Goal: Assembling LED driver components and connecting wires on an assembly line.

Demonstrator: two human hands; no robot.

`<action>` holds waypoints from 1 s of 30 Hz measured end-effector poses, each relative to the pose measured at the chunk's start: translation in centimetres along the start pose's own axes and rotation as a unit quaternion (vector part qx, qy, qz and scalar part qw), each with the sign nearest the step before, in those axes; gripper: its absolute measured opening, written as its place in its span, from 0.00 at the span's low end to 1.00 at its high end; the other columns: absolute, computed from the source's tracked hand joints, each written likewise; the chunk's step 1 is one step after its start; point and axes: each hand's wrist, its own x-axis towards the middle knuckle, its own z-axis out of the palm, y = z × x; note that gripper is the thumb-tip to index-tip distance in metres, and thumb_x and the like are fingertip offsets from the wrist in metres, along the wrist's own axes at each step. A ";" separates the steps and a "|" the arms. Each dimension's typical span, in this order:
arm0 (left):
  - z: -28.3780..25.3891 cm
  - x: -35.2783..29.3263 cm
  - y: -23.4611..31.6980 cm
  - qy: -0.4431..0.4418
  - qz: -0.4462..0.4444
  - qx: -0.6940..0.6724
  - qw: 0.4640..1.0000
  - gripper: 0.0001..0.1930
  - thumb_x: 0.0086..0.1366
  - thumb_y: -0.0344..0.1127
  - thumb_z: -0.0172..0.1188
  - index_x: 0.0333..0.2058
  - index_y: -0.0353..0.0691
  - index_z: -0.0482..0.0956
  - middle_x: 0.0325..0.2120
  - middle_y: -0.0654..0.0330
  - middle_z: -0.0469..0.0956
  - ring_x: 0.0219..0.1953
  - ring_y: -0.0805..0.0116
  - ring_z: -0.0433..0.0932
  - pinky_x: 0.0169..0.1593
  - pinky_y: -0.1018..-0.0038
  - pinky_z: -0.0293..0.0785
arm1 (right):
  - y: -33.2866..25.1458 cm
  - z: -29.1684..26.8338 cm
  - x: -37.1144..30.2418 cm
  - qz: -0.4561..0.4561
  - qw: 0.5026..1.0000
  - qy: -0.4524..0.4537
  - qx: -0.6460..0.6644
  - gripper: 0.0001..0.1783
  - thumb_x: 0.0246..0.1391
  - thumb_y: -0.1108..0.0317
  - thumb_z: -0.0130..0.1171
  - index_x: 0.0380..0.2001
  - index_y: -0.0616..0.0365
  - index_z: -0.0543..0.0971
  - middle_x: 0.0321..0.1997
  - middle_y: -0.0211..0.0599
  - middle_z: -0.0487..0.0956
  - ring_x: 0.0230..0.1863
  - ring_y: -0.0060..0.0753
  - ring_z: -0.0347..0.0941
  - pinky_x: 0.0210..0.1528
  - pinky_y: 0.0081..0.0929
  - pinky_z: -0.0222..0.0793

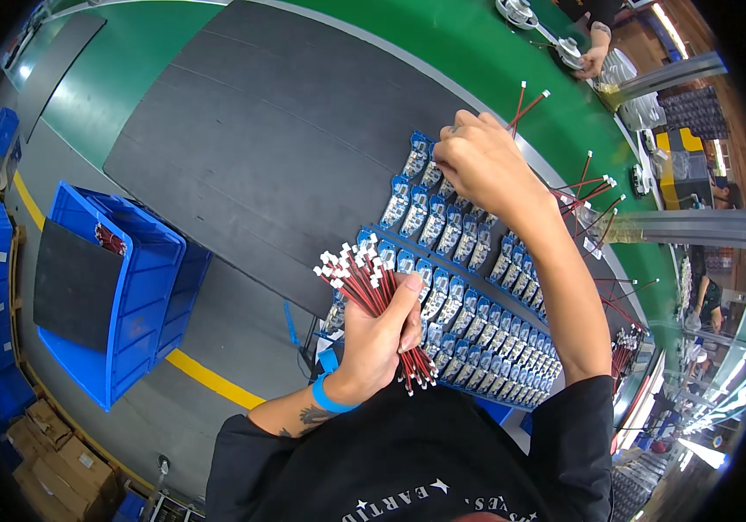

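Observation:
My left hand (375,337) is closed around a bundle of red and black connector wires (363,283) with white plugs at their ends. It holds them above the near left part of several rows of small blue circuit boards (453,228). My right hand (483,163) reaches to the far end of the rows, its fingers curled down at the boards there. Its fingertips, and anything between them, are hidden behind the hand. Just beyond it, a few red wires (527,109) with white plugs stick up. A blue band (331,397) circles my left wrist.
The boards lie on a dark mat (251,130) over a green bench (408,36). More loose wires (595,196) stick out along the right edge. Blue bins (121,304) stand at the left, one holding wires. A co-worker's hand (593,63) touches a metal part at the far right.

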 end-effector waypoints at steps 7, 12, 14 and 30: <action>-0.1 0.1 -0.1 -0.019 -0.003 0.008 1.000 0.07 0.67 0.35 0.55 0.34 0.37 0.71 0.15 0.66 0.66 0.12 0.80 0.61 0.16 0.80 0.53 | -0.3 0.3 0.6 -0.029 0.999 -0.012 -0.025 0.03 0.39 0.73 0.56 0.18 0.57 0.78 0.26 0.39 0.79 0.37 0.40 0.74 0.45 0.36 0.68; 0.3 0.0 -0.1 -0.037 -0.021 0.035 0.998 0.07 0.68 0.35 0.53 0.35 0.37 0.70 0.15 0.66 0.66 0.12 0.79 0.61 0.16 0.80 0.54 | -1.0 0.4 2.2 -0.031 0.999 -0.030 -0.014 0.02 0.38 0.75 0.57 0.18 0.61 0.78 0.28 0.39 0.78 0.40 0.41 0.72 0.46 0.34 0.67; 0.6 -0.4 0.1 -0.045 -0.027 0.037 0.998 0.07 0.68 0.34 0.53 0.35 0.37 0.70 0.15 0.66 0.66 0.12 0.80 0.61 0.17 0.80 0.54 | -1.1 -0.5 1.5 -0.054 0.997 0.005 -0.051 0.03 0.37 0.74 0.58 0.20 0.60 0.79 0.28 0.39 0.78 0.39 0.41 0.72 0.47 0.36 0.66; 0.6 -0.3 -0.5 -0.044 0.056 0.043 0.997 0.12 0.71 0.40 0.45 0.35 0.36 0.68 0.21 0.56 0.73 0.18 0.67 0.74 0.23 0.74 0.73 | -6.8 -3.4 -5.5 0.219 0.543 0.259 0.768 0.09 0.62 0.68 0.51 0.39 0.63 0.73 0.27 0.35 0.77 0.28 0.21 0.73 0.31 0.20 0.70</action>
